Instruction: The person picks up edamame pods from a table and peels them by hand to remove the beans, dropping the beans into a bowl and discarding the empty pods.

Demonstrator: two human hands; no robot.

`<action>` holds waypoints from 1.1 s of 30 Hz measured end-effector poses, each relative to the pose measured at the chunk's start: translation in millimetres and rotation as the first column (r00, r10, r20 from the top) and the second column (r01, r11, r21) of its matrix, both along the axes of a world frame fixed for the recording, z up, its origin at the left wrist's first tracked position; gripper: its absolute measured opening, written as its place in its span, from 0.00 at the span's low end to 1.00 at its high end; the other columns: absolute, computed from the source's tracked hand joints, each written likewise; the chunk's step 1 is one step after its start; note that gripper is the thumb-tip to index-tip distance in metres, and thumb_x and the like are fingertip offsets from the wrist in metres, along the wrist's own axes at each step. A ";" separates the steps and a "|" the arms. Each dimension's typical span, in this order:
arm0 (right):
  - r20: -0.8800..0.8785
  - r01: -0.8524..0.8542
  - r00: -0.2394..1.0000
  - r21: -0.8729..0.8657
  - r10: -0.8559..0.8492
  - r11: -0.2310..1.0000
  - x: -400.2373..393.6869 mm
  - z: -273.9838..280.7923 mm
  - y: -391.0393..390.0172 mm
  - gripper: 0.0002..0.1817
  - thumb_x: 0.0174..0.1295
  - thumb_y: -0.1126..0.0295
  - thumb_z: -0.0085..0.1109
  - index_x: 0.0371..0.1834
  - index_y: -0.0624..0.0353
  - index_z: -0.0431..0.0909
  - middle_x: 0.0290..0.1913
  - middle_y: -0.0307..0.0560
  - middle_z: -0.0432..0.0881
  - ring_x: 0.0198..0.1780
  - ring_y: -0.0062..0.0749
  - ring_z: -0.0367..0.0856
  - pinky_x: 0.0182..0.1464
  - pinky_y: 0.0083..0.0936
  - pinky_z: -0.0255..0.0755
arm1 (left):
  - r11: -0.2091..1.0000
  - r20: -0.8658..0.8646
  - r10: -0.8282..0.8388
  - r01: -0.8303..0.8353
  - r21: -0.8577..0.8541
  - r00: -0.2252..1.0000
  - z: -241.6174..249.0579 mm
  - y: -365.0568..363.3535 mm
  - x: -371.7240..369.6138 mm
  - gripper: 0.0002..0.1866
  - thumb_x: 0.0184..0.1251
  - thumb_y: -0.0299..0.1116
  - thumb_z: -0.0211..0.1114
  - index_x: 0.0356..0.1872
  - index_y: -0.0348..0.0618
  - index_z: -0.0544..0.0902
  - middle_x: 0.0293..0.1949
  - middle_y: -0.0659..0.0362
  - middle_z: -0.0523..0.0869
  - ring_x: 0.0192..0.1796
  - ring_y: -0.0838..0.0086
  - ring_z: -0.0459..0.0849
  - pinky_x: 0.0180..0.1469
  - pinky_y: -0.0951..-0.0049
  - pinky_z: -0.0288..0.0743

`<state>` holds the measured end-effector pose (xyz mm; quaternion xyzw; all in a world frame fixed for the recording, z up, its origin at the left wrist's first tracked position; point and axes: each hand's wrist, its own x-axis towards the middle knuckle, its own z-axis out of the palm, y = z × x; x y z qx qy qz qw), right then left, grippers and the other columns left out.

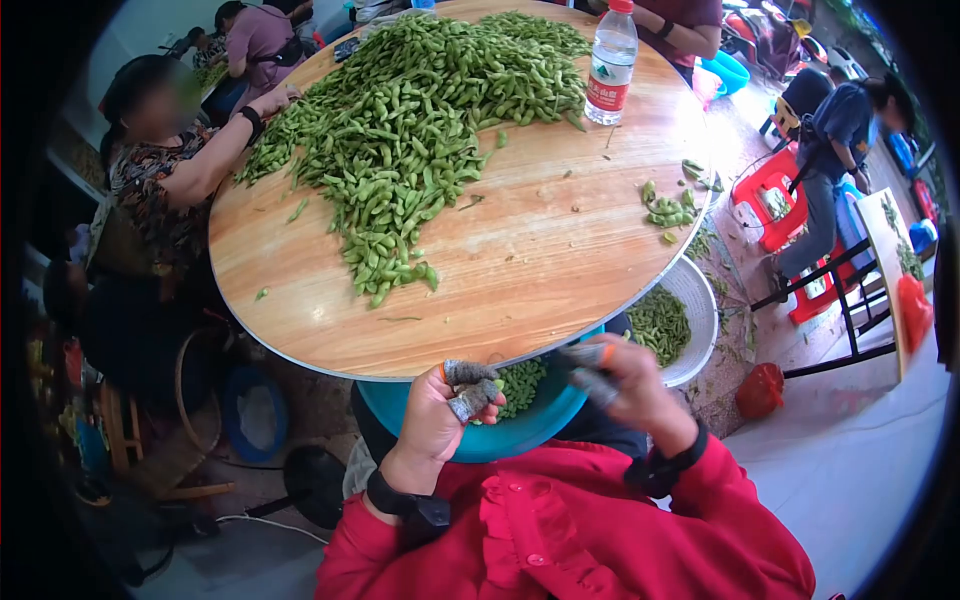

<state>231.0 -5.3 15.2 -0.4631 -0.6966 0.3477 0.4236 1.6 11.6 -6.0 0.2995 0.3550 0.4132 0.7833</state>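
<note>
Over a teal basin [390,408] at the near edge of the table, my left hand [446,412] has its wrapped fingers pressed together; what lies between them is too small to tell. My right hand [628,382], blurred, is to its right with wrapped fingers closed, and its contents cannot be made out. Green shelled beans [522,386] lie in the basin below. A large heap of green pods [430,110] covers the far part of the round wooden table [520,270].
A water bottle [611,65] stands at the table's far right. Some pods [669,208] lie near the right edge. A white basket [703,325] of pods sits below right. One person [165,170] reaches into the heap from the left; other people are farther back.
</note>
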 end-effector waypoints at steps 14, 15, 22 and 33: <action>0.132 -0.208 0.972 0.075 0.197 0.975 -46.4 -9.8 8.1 0.14 0.42 0.81 0.58 0.36 0.65 0.74 0.34 0.54 0.74 0.37 0.51 0.74 0.36 0.34 0.70 | 0.999 -0.177 0.015 -0.010 0.033 0.984 7.1 -3.5 2.8 0.08 0.52 0.27 0.64 0.33 0.37 0.76 0.26 0.56 0.82 0.22 0.76 0.80 0.23 0.81 0.73; 0.142 -0.203 0.971 0.069 0.192 0.977 -46.4 -9.6 8.1 0.14 0.42 0.81 0.58 0.35 0.65 0.74 0.34 0.54 0.74 0.36 0.51 0.74 0.36 0.34 0.70 | 1.000 -0.191 0.007 -0.001 0.031 0.982 7.1 -3.7 3.2 0.08 0.53 0.27 0.64 0.32 0.37 0.76 0.26 0.56 0.82 0.22 0.77 0.80 0.23 0.81 0.73; -0.137 -0.214 0.967 0.024 0.215 0.977 -53.7 -2.8 9.9 0.14 0.37 0.83 0.57 0.32 0.66 0.73 0.31 0.54 0.73 0.35 0.51 0.73 0.35 0.35 0.69 | 1.000 -0.162 0.023 -0.021 0.010 0.987 10.6 -3.5 0.9 0.07 0.54 0.27 0.62 0.32 0.38 0.76 0.24 0.56 0.82 0.22 0.77 0.79 0.22 0.81 0.73; 0.043 -0.211 0.976 -0.015 0.211 0.977 -51.6 -10.7 9.0 0.13 0.40 0.83 0.57 0.33 0.66 0.73 0.32 0.54 0.73 0.36 0.52 0.73 0.36 0.35 0.69 | 1.000 -0.192 0.011 -0.010 0.004 0.981 12.9 -2.7 -0.5 0.07 0.55 0.28 0.62 0.32 0.38 0.76 0.23 0.56 0.81 0.21 0.77 0.79 0.22 0.80 0.73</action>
